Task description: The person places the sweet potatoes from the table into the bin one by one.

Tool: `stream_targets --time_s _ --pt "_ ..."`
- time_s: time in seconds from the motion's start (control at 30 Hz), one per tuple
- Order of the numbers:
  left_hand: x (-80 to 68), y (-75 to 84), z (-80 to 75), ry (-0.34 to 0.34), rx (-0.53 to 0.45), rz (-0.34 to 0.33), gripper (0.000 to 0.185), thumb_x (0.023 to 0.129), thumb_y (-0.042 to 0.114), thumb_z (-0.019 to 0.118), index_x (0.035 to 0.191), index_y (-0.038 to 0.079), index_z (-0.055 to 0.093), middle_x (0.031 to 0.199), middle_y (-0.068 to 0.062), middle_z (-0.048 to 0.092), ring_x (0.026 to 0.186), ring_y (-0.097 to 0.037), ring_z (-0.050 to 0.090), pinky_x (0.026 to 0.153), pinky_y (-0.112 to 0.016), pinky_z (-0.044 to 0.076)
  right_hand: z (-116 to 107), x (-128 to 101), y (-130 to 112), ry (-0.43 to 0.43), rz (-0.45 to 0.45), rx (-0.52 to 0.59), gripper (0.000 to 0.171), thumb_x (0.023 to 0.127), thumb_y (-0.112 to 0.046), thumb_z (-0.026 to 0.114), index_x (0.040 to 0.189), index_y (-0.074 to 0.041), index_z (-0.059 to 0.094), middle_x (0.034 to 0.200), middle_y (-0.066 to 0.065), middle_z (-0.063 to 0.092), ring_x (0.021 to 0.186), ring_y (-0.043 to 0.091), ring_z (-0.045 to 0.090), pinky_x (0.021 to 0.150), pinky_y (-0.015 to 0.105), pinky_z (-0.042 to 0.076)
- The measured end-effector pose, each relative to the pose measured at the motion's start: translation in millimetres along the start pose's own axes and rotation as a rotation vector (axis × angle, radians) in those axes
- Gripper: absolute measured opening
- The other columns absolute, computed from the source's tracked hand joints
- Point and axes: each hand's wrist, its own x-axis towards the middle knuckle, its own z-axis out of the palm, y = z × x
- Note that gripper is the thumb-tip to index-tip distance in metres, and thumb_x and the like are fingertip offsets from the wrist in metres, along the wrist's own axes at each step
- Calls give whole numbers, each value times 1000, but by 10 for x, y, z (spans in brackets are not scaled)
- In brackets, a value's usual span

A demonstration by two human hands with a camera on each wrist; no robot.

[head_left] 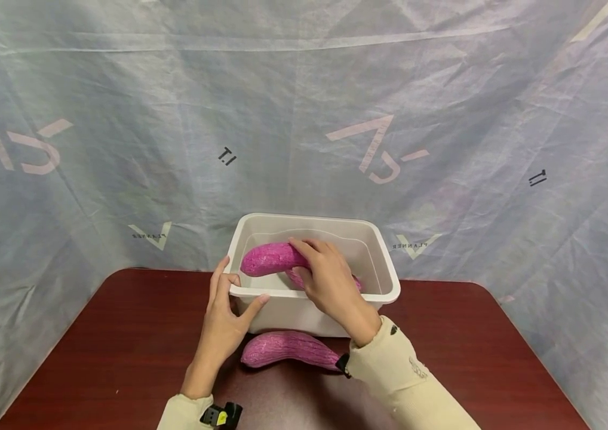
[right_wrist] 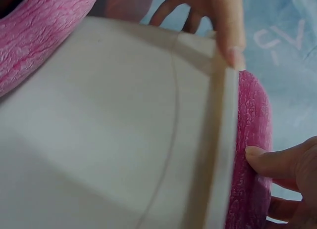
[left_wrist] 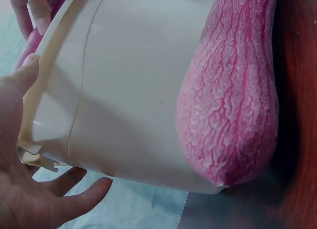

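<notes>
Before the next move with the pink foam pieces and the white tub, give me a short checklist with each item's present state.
1. Left hand steadies the white plastic tub at its near-left corner, thumb on the rim: ok.
2. Right hand grips the pink textured foam piece inside the tub: ok.
3. Held piece is within the tub's walls: ok.
4. Second piece lying under it in the tub, its position: cannot tell, mostly hidden by the hand.
5. Another pink foam piece lies on the dark red table against the tub's near wall, not yet inside: not ok.
6. Tub sits flat on the table: cannot tell.
</notes>
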Motion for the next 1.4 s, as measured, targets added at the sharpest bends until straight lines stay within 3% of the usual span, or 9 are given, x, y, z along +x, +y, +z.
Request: stream_targets --time_s 0.3,0.93,1.27,1.4 --pt "-2 0 3 -4 13 -3 52 85 35 82 108 13 41 167 0 21 141 -34 41 96 -54 47 187 115 96 -87 23 -12 45 88 -8 75 132 -8 64 125 14 69 113 35 64 100 50 48" --pt "-8 -5 -30 12 0 5 53 84 32 83 109 10 42 167 -1 21 145 -35 39 100 -56 45 379 198 138 -161 64 28 44 89 -12 75 131 -9 64 123 15 69 115 33 65 98 48 51" --pt "-2 12 7 -1 -16 5 51 84 32 83 105 11 41 166 -2 22 141 -33 42 101 -54 45 351 177 175 -133 161 97 37 93 -13 71 130 -10 66 130 14 68 124 34 62 105 48 48" --pt "14 13 -4 1 -20 6 51 84 31 83 106 12 40 166 -1 23 140 -32 43 99 -53 46 284 176 189 -112 162 110 37 93 -15 72 129 -9 66 130 14 68 123 34 62 104 49 49"
